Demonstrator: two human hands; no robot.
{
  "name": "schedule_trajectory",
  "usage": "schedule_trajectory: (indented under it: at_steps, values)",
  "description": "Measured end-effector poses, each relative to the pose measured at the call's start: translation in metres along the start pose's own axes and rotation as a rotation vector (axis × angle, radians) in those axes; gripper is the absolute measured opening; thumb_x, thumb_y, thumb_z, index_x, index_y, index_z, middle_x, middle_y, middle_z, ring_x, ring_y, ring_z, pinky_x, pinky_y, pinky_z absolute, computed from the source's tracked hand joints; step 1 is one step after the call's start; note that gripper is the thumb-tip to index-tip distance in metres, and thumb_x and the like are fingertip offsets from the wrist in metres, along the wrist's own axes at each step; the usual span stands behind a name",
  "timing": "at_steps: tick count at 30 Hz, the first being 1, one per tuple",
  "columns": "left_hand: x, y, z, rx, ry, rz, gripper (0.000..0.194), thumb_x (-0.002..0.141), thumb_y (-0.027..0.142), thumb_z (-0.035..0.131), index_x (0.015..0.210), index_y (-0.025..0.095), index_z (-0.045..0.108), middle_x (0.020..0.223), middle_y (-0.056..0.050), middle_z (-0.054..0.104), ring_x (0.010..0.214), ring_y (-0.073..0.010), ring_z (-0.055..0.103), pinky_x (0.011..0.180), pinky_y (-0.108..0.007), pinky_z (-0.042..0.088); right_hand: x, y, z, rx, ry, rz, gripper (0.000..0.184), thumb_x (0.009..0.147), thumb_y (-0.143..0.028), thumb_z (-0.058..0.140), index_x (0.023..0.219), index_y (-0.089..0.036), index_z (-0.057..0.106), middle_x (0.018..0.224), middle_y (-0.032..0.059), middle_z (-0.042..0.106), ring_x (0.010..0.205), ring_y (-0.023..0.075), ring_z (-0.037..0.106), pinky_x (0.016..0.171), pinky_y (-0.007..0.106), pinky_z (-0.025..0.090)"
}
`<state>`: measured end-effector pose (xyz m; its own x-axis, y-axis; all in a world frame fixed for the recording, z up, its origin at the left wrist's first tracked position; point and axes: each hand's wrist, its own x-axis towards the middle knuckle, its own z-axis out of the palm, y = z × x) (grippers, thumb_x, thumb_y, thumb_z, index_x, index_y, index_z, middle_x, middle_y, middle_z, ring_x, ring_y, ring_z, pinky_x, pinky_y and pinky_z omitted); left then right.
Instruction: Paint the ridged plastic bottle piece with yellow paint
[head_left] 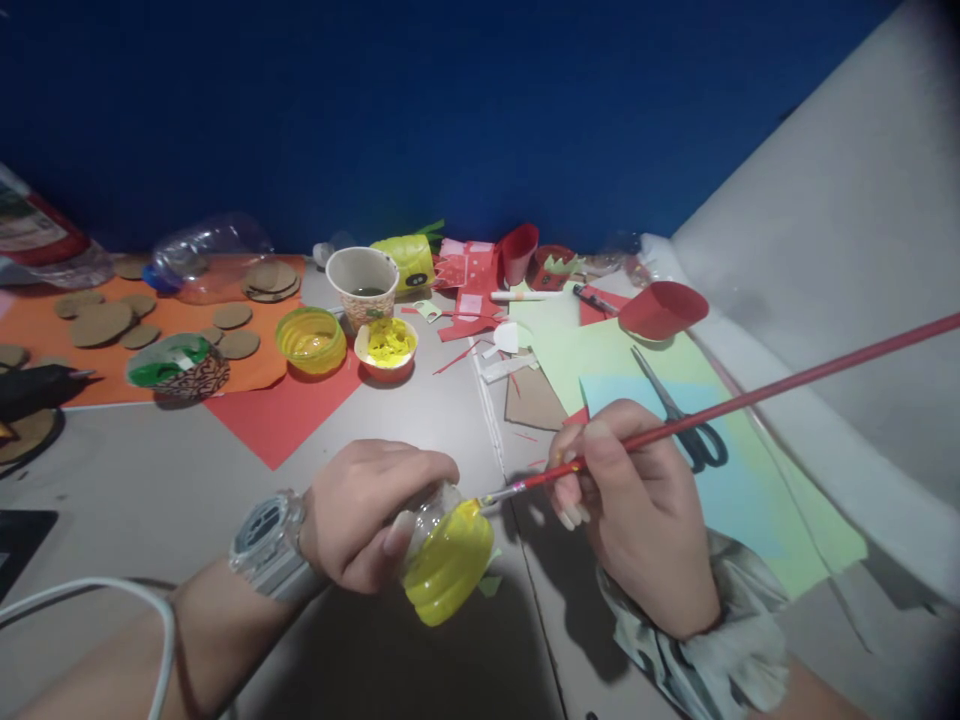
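Note:
My left hand is closed around the clear upper part of a small plastic bottle piece, whose lower body is coated in yellow paint. Pinched in my right hand is a long red paintbrush. Its yellow-loaded bristles touch the rim of the bottle piece. Farther back stands a small cup of yellow paint, beside a yellow-green plastic bowl. A paper cup with dark liquid is just behind them.
Scissors lie on blue and green paper at the right. Cardboard discs, a green paint cup and a clear bottle are at the left. A white cable crosses over my left forearm. A blue wall closes the back.

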<state>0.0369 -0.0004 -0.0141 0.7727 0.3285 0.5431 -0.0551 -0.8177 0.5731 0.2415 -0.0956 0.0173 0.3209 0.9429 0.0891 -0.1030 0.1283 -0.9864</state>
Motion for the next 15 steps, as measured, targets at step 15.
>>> schedule_trajectory:
  at_steps: [15]
  values:
    - [-0.0055,0.0018,0.0007,-0.011,0.05,0.021,0.046,0.104,0.05,0.017,0.111,0.019,0.05,0.071,-0.005,0.069,0.056,-0.0195,0.067,0.053,-0.029,0.053,0.0012,0.0004,-0.0003,0.026,0.0,0.062,0.028,0.099,-0.038,0.06,0.077,-0.023,0.051,0.054,-0.0069,0.056,0.043,0.0066,0.049,0.044,0.018,0.042]
